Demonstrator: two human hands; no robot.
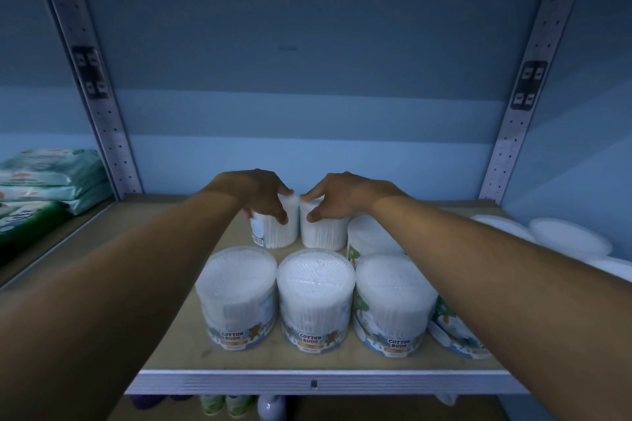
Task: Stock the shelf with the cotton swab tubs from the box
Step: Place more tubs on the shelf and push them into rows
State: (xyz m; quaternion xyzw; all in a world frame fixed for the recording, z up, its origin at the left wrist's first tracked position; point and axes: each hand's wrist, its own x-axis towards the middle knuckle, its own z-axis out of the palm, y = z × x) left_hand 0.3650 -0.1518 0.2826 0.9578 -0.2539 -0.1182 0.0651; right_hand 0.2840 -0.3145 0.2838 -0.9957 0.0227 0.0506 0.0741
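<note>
The left hand (261, 196) curls its fingers over the top of one clear tub (273, 229) packed with upright white cotton swabs, and the right hand (337, 196) grips a second tub (323, 229) touching it, both standing toward the back of the wooden shelf (191, 328). In front of the hands, nearer the shelf edge, stands a row of like tubs (316, 297) with cartoon labels reading "COTTON BUDS". Left of the grip, beyond the upright, lie stacked green packs (51, 178).

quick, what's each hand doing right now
Left hand: holding the back-left tub by its top.
Right hand: holding the tub beside it by its top.
</note>
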